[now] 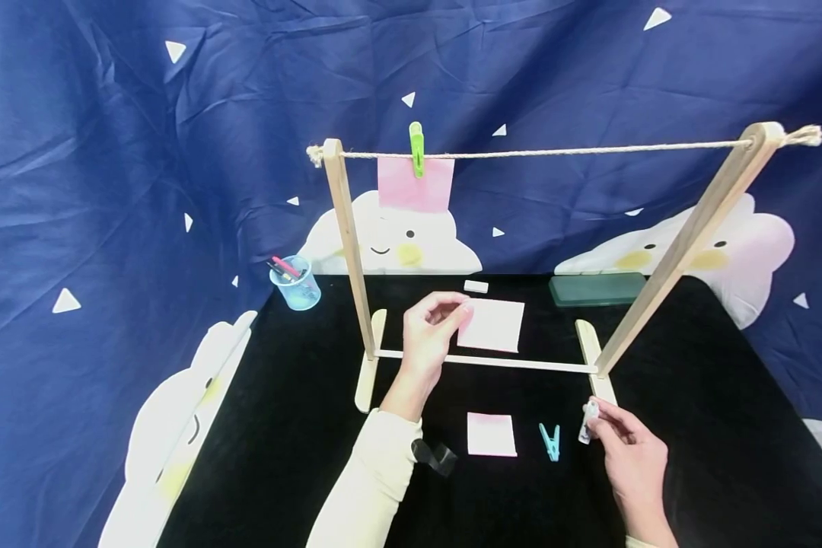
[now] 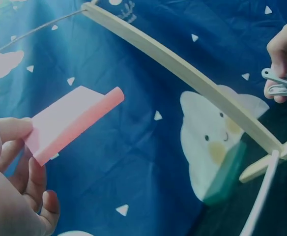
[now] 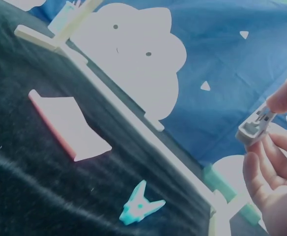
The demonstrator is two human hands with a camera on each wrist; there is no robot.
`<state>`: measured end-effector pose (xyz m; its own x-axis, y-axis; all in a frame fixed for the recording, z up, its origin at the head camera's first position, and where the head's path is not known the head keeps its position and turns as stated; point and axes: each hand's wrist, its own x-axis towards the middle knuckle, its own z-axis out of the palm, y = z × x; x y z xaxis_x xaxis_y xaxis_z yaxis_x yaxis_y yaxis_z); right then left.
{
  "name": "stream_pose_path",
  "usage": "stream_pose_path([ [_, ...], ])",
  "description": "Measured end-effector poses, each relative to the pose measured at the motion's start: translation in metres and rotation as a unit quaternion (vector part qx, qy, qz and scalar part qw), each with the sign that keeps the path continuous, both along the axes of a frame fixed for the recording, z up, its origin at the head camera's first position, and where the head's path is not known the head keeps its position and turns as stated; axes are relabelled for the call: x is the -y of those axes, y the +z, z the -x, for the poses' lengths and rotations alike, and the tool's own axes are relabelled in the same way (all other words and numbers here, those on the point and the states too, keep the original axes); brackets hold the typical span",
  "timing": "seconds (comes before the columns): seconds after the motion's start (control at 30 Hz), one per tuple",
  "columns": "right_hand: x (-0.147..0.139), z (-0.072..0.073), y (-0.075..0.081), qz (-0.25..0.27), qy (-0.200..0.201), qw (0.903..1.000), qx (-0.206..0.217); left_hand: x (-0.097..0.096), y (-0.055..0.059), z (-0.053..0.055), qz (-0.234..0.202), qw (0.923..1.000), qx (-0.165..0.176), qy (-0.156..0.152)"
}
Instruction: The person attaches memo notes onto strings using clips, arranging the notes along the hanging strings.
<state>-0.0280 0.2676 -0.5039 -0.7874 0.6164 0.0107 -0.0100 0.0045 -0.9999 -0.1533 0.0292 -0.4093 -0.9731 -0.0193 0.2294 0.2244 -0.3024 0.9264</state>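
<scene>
Pink paper [image 2: 70, 122] pinched in left hand [image 1: 428, 333], clothespin [image 1: 587, 423] in right hand [image 1: 632, 449]

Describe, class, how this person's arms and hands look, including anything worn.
The left hand and right hand are gloveless. The left sleeve is cream, with a dark strap near its cuff; only a sliver of the pale right sleeve shows.

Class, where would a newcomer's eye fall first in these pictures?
The eye probably falls first on the pale wooden frame on the black tabletop, with a beige rope across its top. Next comes the pink paper hanging near the rope's left end in the head view, held by a bright green clothespin. Below, the left hand holds another pink paper sheet, the right hand a whitish clothespin.
</scene>
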Motion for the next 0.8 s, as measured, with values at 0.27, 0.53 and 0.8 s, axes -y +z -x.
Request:
stream_pose_path([
  [0.27, 0.001, 0.008, 0.022, 0.006, -0.011, 0.9989, -0.045, -0.008, 0.024, 0.011, -0.035, 0.9991, -0.020, 0.006],
  [0.53, 0.003, 0.023, 0.057, 0.016, 0.003, 0.9913, -0.131, -0.021, 0.037, 0.025, -0.072, 0.9958, -0.048, 0.029],
  [0.8, 0.006, 0.032, 0.094, 0.037, 0.038, 0.9764, -0.210, -0.027, 0.050, 0.033, -0.082, 0.9946, -0.058, 0.025],
])
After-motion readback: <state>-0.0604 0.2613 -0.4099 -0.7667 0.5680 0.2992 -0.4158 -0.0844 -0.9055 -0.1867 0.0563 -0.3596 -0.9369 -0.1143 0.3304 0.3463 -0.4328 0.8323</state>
